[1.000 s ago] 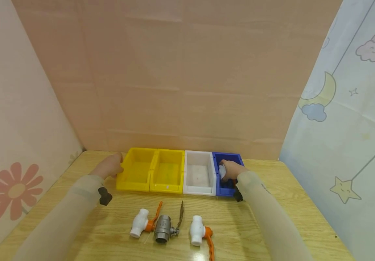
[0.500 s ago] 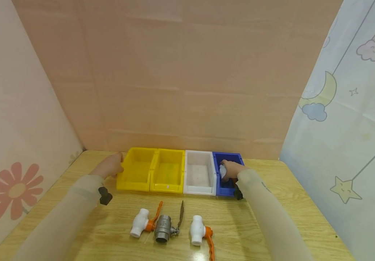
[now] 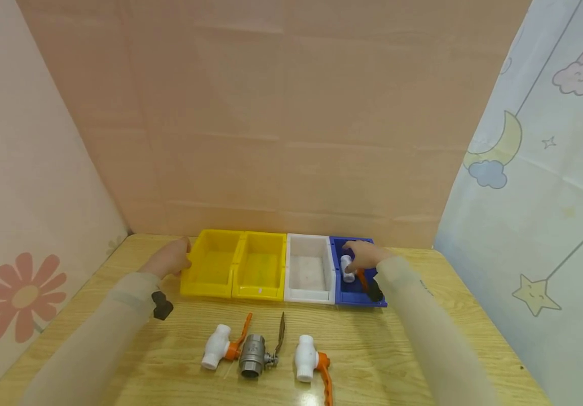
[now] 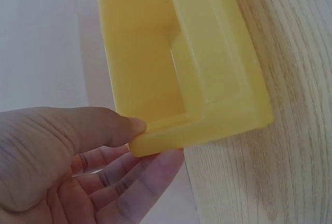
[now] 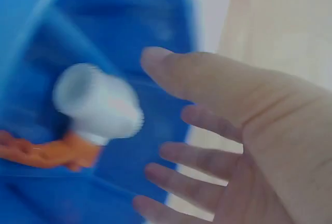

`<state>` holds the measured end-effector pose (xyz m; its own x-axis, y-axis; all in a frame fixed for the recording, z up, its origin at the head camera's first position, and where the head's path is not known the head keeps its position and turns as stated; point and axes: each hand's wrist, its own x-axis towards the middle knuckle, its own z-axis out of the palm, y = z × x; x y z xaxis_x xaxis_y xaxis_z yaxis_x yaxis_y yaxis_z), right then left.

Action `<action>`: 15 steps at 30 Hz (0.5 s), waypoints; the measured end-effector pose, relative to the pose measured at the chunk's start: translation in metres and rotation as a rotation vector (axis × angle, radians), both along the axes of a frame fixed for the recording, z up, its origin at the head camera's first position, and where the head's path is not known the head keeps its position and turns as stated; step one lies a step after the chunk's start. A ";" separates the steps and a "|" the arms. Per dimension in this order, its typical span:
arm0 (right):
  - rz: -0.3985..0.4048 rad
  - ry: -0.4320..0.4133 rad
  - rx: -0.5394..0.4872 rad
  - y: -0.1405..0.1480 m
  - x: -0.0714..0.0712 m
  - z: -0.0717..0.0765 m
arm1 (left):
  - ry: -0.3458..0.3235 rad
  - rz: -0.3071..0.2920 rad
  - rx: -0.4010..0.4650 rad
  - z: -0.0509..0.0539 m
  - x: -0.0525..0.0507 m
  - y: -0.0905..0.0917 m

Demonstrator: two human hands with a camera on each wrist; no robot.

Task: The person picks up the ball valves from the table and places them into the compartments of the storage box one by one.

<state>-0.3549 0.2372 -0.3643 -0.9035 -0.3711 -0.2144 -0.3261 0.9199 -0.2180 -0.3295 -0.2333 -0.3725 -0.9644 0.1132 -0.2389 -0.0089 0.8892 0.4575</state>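
My left hand [image 3: 169, 257] pinches the outer rim of the leftmost yellow bin [image 3: 213, 260]; in the left wrist view the thumb of the hand [image 4: 93, 162] lies on top of the bin's rim [image 4: 192, 138], fingers beneath. Over the blue bin [image 3: 353, 296] at the right end of the row is my right hand [image 3: 366, 255], its fingers spread and holding nothing. A white valve [image 3: 346, 269] with an orange handle lies inside that bin. The right wrist view shows this white valve [image 5: 101, 102] apart from the fingertips of the hand [image 5: 223, 130].
Between the blue bin and the yellow ones stand a white bin [image 3: 310, 270] and a second yellow bin [image 3: 260, 265]. Nearer on the wooden table lie a white valve [image 3: 216, 347], a metal valve [image 3: 253, 356] and another white valve [image 3: 305, 359], the white ones with orange handles.
My right hand has let go of the white valve in the blue bin and moved slightly right and up. The blue bin's front has shifted slightly right. My left hand stays on the yellow rim.
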 end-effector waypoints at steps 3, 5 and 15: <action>0.092 0.087 -0.086 0.003 0.004 0.013 | -0.004 0.001 0.005 0.001 0.001 0.000; 0.140 0.144 -0.136 0.004 0.009 0.023 | 0.001 -0.003 0.003 0.002 0.002 0.000; 0.224 0.228 -0.162 -0.018 0.048 0.051 | 0.030 -0.027 -0.002 -0.001 0.002 -0.001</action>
